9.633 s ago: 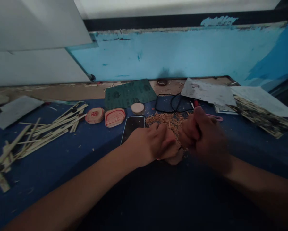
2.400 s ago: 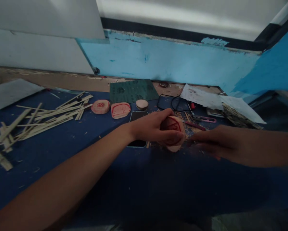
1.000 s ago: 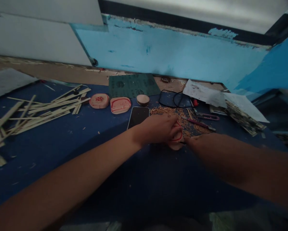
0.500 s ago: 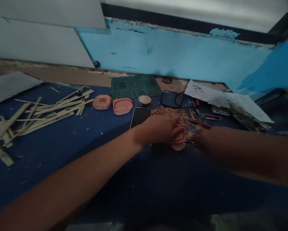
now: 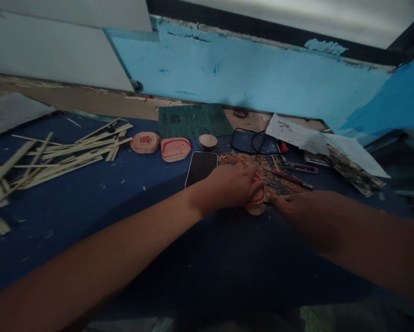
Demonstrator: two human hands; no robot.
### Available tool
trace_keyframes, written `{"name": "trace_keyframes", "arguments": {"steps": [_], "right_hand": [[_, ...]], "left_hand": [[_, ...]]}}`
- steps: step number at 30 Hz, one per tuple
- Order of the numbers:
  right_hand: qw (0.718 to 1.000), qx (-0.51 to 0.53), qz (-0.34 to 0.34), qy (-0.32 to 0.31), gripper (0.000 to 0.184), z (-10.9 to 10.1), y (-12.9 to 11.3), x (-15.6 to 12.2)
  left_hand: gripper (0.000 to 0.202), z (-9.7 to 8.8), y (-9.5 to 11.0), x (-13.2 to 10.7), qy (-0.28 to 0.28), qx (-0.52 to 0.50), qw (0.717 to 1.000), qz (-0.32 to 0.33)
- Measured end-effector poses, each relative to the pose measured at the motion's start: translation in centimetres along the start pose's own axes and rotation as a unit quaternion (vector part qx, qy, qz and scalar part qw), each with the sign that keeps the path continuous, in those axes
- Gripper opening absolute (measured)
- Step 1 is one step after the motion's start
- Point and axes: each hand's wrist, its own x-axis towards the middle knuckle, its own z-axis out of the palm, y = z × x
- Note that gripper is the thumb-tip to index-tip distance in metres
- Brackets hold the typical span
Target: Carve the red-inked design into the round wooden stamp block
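Observation:
My left hand [image 5: 232, 184] is closed on a small wooden piece [image 5: 258, 195] with a red line drawn round it. Under that piece, the pale edge of a wooden disc [image 5: 255, 209] shows on the table. My right hand [image 5: 298, 207] is closed round a slim carving tool [image 5: 268, 203]. Only the tool's dark tip shows, close against the right side of the wood; the fingers hide the rest. Wood shavings [image 5: 240, 159] are scattered just behind both hands. A purple-handled tool [image 5: 292, 178] lies among them, beyond my right hand.
A phone [image 5: 202, 167] lies left of my left hand. Behind it are two red-marked wood blocks [image 5: 175, 149], a small round bowl-shaped piece [image 5: 208, 142] and a green sheet [image 5: 193, 121]. Bamboo strips [image 5: 68, 159] spread at left. Thread snips [image 5: 301, 168], a black cord [image 5: 251, 142] and papers [image 5: 297, 131] lie at back right.
My right hand has moved left, bringing the tool's tip nearer the wood. My left hand keeps its grip on the wooden piece. The view has shifted slightly.

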Motion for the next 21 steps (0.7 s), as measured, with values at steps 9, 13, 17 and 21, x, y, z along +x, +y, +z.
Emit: {"name": "trace_keyframes", "arguments": {"steps": [9,13,17,21], "right_hand": [[0.987,0.155,0.039,-0.032,0.037,-1.1,0.7,1.0],[0.997,0.077,0.013,0.001,0.024,-0.2,0.4,0.2],[0.998,0.063,-0.009,-0.006,0.026,-1.0,-0.1,0.1],[0.986,0.146,0.041,-0.064,0.04,-2.2,0.2,1.0]], "left_hand": [[0.049,-0.1,-0.1,0.0,-0.007,0.034,0.999,0.042],[0.05,0.1,-0.2,0.0,-0.005,0.053,0.997,0.056],[0.05,-0.3,0.0,0.0,-0.028,0.04,0.999,0.014],[0.046,-0.6,0.0,-0.1,-0.03,0.052,0.998,0.037]]}}
